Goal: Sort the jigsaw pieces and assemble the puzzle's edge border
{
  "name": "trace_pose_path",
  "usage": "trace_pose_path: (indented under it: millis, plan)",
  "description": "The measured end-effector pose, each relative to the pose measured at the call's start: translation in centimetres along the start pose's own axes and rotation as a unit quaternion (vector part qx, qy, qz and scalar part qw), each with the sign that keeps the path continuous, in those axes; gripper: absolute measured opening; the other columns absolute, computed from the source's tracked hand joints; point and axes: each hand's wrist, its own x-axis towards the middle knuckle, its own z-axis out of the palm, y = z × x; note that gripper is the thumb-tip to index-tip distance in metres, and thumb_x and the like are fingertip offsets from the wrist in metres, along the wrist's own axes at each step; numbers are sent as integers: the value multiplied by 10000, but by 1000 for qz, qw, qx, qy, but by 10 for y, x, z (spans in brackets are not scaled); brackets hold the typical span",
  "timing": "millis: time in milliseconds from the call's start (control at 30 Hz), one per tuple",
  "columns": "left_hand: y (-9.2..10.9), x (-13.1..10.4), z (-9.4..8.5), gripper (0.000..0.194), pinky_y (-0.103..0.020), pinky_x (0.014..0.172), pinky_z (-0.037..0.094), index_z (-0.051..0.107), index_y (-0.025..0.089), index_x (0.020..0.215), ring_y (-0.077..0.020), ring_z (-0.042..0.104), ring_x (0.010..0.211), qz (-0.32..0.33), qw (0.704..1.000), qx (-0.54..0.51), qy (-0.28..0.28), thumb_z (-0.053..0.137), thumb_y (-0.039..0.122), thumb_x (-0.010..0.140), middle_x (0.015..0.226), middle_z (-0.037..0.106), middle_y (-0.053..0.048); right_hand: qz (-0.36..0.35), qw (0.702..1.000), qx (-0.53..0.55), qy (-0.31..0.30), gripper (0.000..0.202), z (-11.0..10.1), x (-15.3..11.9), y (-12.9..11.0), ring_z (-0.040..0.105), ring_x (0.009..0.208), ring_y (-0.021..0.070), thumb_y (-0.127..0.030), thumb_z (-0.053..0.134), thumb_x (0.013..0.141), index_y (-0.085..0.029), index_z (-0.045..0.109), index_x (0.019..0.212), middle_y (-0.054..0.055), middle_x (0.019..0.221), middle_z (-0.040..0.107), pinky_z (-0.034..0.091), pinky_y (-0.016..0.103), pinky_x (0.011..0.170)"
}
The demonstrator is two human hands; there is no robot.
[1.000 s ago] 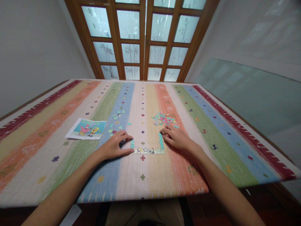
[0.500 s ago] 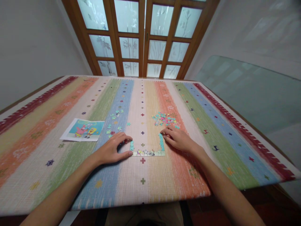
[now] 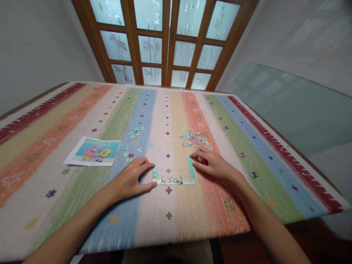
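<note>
A U-shaped strip of joined puzzle pieces [image 3: 176, 181] lies on the striped cloth, with a pale bottom row and two short turquoise sides. At its left side rests my left hand [image 3: 136, 176], thumb and fingers apart, the tips touching the left column and lower corner. My right hand [image 3: 210, 163] has its fingertips at the top of the right turquoise column [image 3: 190, 168]; the fingers are pinched together, and whatever is between them is too small to make out. Beyond it lies a pile of loose pieces [image 3: 194, 138].
Several loose turquoise pieces [image 3: 134, 132] are scattered at the left on the blue stripe. A printed cartoon picture [image 3: 93, 152] lies farther left. The striped tablecloth [image 3: 168, 229] covers the table, with wooden glass doors [image 3: 168, 51] behind.
The view has shifted slightly. Both hands stay at the sides of the joined pieces, and no piece has clearly moved.
</note>
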Motion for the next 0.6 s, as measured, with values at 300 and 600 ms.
trace_pose_path:
  millis: [300, 600]
  plan:
    - [-1, 1, 1, 391, -412, 897, 511, 647, 212, 1130, -262, 605, 983, -2, 1000, -1, 3, 728, 464, 843, 1055, 623, -67, 4, 1000, 24, -12, 189, -1, 0, 6, 591, 793, 204, -324, 592, 987, -221, 665, 1128, 64, 934, 582, 500, 354, 734]
    - [-4, 3, 2, 359, -401, 863, 504, 624, 214, 1070, -250, 596, 936, -4, 1000, -14, 7, 734, 459, 831, 1004, 610, -51, 6, 1000, 29, -10, 202, -1, 2, 5, 582, 796, 200, -339, 568, 1003, -211, 681, 1110, 62, 930, 584, 488, 342, 731]
